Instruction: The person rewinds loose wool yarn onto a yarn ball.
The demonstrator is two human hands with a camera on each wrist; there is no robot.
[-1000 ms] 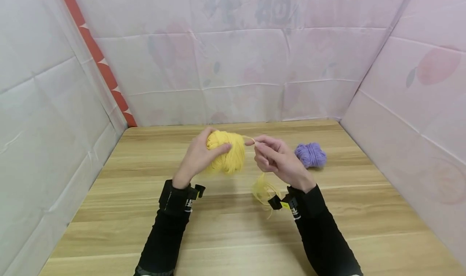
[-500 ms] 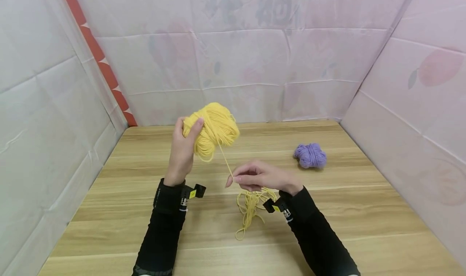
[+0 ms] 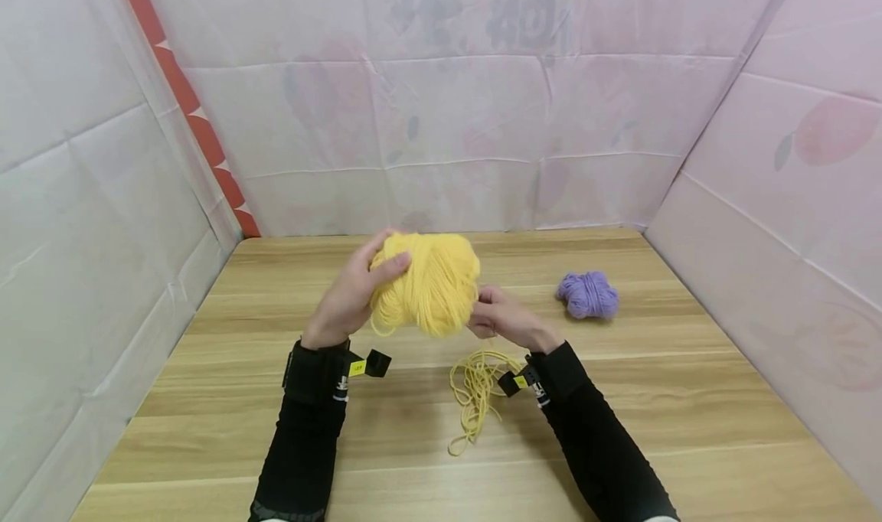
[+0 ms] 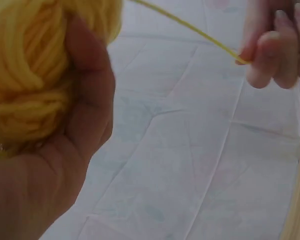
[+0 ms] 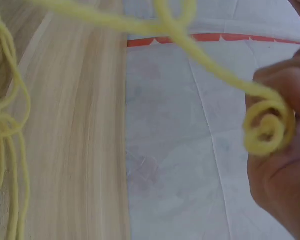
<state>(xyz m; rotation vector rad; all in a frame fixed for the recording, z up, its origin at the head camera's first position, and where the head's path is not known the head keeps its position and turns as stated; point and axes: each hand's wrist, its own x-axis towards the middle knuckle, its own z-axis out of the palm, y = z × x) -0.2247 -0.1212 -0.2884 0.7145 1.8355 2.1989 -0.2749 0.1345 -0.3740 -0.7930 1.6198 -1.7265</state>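
Observation:
A fluffy yellow ball of yarn (image 3: 441, 285) is raised over the table in my left hand (image 3: 347, 296), which grips its left side with the thumb across the front. From the ball a yellow strand (image 4: 190, 26) runs taut to my right hand (image 3: 510, 321), whose fingers pinch it just right of the ball. Part of that hand is behind the ball in the head view. In the right wrist view, a small curl of yarn (image 5: 264, 132) sits within the curled right fingers. Below the hands lies a loose yellow tangle of yarn (image 3: 475, 392) on the wood.
A purple ball of yarn (image 3: 588, 295) lies on the wooden table (image 3: 689, 399), right of the right hand. Pale printed sheets (image 3: 455, 116) enclose the table at the back and both sides. A red strip (image 3: 200, 132) runs down the back left.
Over the second, the left hand lifted and turned the yellow ball, then brought it back down and right. The right hand moved down, then slightly up toward the ball, still pinching the strand.

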